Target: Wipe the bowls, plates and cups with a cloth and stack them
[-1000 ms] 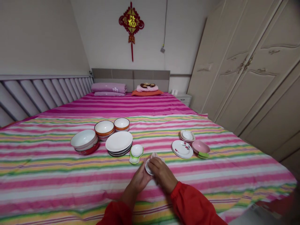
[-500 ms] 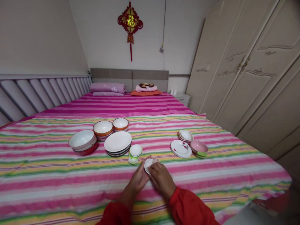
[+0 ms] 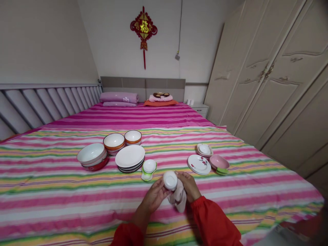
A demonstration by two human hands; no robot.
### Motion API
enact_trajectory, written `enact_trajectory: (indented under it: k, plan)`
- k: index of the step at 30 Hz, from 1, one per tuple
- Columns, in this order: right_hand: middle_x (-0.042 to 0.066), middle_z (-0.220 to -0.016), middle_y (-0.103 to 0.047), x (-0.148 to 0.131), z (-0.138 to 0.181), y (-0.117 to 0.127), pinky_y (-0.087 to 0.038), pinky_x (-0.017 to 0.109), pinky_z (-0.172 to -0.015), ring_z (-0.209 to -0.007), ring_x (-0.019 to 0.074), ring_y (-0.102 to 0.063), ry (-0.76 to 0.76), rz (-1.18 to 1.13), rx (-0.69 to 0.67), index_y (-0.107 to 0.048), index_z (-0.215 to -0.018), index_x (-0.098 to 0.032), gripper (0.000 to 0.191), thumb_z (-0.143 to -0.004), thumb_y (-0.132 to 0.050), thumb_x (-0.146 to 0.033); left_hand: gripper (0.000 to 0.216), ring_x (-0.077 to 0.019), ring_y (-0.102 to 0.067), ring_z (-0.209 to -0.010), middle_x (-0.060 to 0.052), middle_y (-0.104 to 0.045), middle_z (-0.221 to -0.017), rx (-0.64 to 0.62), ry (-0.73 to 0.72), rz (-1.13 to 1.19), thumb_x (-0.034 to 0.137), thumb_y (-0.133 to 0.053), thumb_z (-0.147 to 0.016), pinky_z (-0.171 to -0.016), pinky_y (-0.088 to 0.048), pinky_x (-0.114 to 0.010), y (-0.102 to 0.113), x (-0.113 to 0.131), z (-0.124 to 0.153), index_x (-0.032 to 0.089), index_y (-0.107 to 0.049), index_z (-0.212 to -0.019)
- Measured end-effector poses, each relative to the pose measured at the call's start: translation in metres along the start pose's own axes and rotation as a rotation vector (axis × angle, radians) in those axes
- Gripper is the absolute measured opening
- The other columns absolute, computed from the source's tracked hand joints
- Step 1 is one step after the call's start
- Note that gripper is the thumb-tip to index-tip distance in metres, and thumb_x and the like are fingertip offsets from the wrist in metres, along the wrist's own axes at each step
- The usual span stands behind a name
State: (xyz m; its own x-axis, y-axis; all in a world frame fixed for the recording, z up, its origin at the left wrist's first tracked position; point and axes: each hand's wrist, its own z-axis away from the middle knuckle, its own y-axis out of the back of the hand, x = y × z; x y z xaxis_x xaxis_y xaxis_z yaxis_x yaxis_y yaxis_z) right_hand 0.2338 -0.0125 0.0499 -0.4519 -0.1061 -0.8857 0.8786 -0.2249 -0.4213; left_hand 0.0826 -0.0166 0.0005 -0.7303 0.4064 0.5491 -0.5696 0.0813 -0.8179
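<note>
A small white bowl (image 3: 170,180) is held above the bed with its underside facing me. My left hand (image 3: 155,195) grips its left edge between thumb and fingers. On the other side, my right hand (image 3: 189,186) is closed on a pale pinkish cloth (image 3: 178,198), which hangs down beside the bowl; its fingertips reach the bowl's right rim. Just beyond my left hand, another small white bowl (image 3: 149,165) sits on a green-and-white dish (image 3: 147,176).
Left of my hands stand a stack of plates (image 3: 130,155), a large red-and-white bowl stack (image 3: 91,153) and orange-rimmed bowls (image 3: 114,140), (image 3: 133,136). To the right lie flowered plates (image 3: 199,164), a pink bowl (image 3: 219,162) and small white dishes (image 3: 205,149). A striped sheet (image 3: 102,205) covers the bed.
The small bowl has been turned over, from its inside showing to its underside showing. My right hand has moved from inside it to its right edge, and the cloth now hangs in view.
</note>
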Motion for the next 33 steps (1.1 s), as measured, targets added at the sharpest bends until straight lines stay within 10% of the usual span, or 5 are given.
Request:
enact_trajectory:
  k: [5, 16, 23, 33]
  plan:
    - [0.001, -0.063, -0.063, -0.005, -0.009, -0.001, -0.044, 0.027, -0.056, -0.057, 0.0150, -0.056, 0.248, 0.126, 0.121, -0.067, -0.074, -0.014, 0.039, -0.059, -0.078, -0.049, 0.025, -0.0176, -0.066, -0.093, -0.007, -0.071, -0.103, 0.040, -0.006, -0.005, 0.015, -0.070, -0.077, -0.086, -0.048, -0.031, 0.001, -0.001, -0.002, 0.018, -0.063, -0.100]
    - [0.008, -0.088, -0.063, 0.009, 0.009, -0.035, -0.044, 0.038, -0.082, -0.087, 0.0218, -0.052, 0.998, 1.052, -0.273, -0.065, -0.088, -0.019, 0.022, -0.090, -0.043, -0.017, 0.018, -0.0123, -0.064, -0.073, -0.005, -0.070, -0.081, -0.029, -0.044, -0.019, 0.018, -0.073, -0.074, -0.071, -0.046, -0.023, 0.001, -0.004, -0.001, 0.014, -0.067, -0.091]
    - [0.011, -0.108, -0.062, 0.038, 0.027, -0.010, -0.047, 0.044, -0.091, -0.106, 0.0241, -0.051, 1.287, 1.081, -0.354, -0.058, -0.116, -0.019, 0.034, -0.087, -0.043, -0.009, 0.026, -0.0130, -0.063, -0.086, -0.007, -0.071, -0.095, -0.007, -0.093, -0.003, 0.011, -0.073, -0.069, -0.080, -0.045, -0.021, 0.004, -0.004, -0.002, 0.012, -0.068, -0.095]
    - [0.007, -0.093, -0.060, 0.034, 0.023, 0.026, -0.048, 0.034, -0.080, -0.091, 0.0200, -0.057, 0.911, 0.681, -0.043, -0.061, -0.088, -0.020, 0.012, -0.089, -0.049, -0.022, 0.031, -0.0157, -0.067, -0.091, -0.007, -0.072, -0.102, 0.086, -0.032, 0.054, 0.010, -0.063, -0.081, -0.091, -0.046, -0.030, 0.001, 0.000, -0.002, 0.017, -0.059, -0.111]
